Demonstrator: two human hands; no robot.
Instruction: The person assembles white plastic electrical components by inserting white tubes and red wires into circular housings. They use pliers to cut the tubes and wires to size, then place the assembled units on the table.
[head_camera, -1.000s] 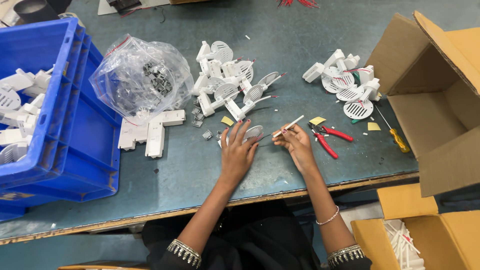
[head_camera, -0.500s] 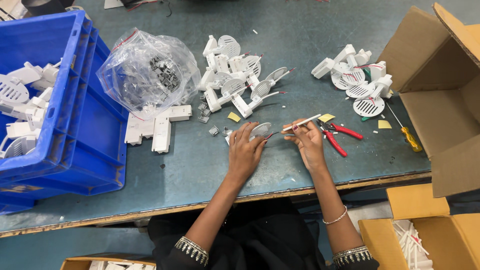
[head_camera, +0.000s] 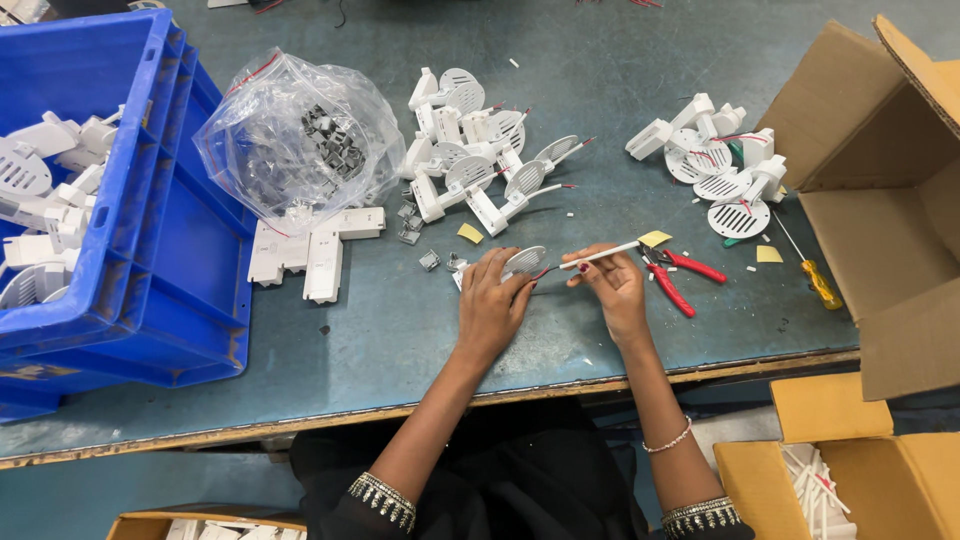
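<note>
The white round part (head_camera: 524, 262) with slots lies near the middle of the table (head_camera: 600, 60), close to its front edge, under the fingers of the left hand (head_camera: 490, 305), which close on it from 6 o'clock. A thin red wire goes from the part toward 3 o'clock to a white tube (head_camera: 600, 255). The right hand (head_camera: 612, 290) pinches this tube between thumb and fingers; the tube points to 2 o'clock, and its far end is just beside a small yellow label (head_camera: 655, 239).

For packages: a clear plastic bag (head_camera: 300, 140) with small grey pieces is at 10 o'clock from the hands. A big blue crate (head_camera: 150, 260) with white parts inside is at 9 o'clock. An open brown box (head_camera: 890, 200) stands at 3 o'clock at the table's right side. Two more yellow labels lie flat, one (head_camera: 470, 233) at 11 o'clock from the left hand and one (head_camera: 769, 254) at 3 o'clock near a screwdriver (head_camera: 805, 267) with a yellow handle. Lower yellow-brown boxes (head_camera: 880, 480) are at 4 o'clock, below the table edge, and one holds white tubes.

Red cutters (head_camera: 675, 275) lie just beside the right hand, at 2 o'clock. Two heaps of white parts are at 12 o'clock (head_camera: 480, 160) and at 2 o'clock (head_camera: 720, 165).
</note>
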